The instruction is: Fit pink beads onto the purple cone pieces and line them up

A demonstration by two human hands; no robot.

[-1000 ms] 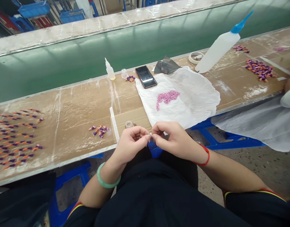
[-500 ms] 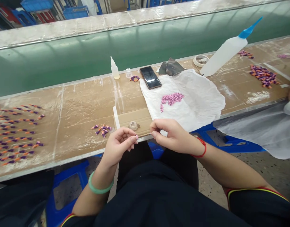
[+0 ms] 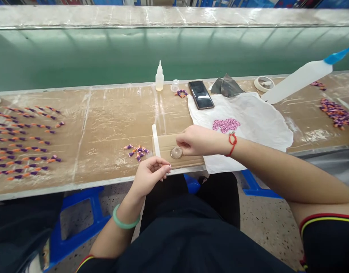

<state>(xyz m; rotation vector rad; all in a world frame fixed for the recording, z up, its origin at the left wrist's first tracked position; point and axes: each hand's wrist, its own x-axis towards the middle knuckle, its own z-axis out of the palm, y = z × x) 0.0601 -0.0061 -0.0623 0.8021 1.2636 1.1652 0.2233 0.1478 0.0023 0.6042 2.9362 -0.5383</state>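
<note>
Near the table's front edge, my left hand (image 3: 149,173) pinches a small pink piece (image 3: 169,167) between thumb and fingers. My right hand (image 3: 199,140) is closed, with its fingertips turned down beside a small round clear dish (image 3: 176,152). Whatever those fingers hold, if anything, is hidden. The dish rests on a cardboard piece (image 3: 188,162), and a flat white stick (image 3: 155,139) lies at that cardboard's left side. Left of the stick sits a little pile of purple-and-orange pieces (image 3: 139,152). Small pink-and-white pieces (image 3: 227,125) are heaped on a white cloth (image 3: 266,131) beyond my right wrist.
Rows of purple-and-orange pieces (image 3: 23,149) cover the table's left end. Along the back stand a small dropper bottle (image 3: 159,79), a phone (image 3: 201,94), a tape roll (image 3: 263,83) and a large tilted white bottle (image 3: 301,81). Another pile (image 3: 336,113) lies far right.
My right hand has moved forward and left to the clear dish. My left hand keeps its pinch on the pink piece. The whole view has shifted.
</note>
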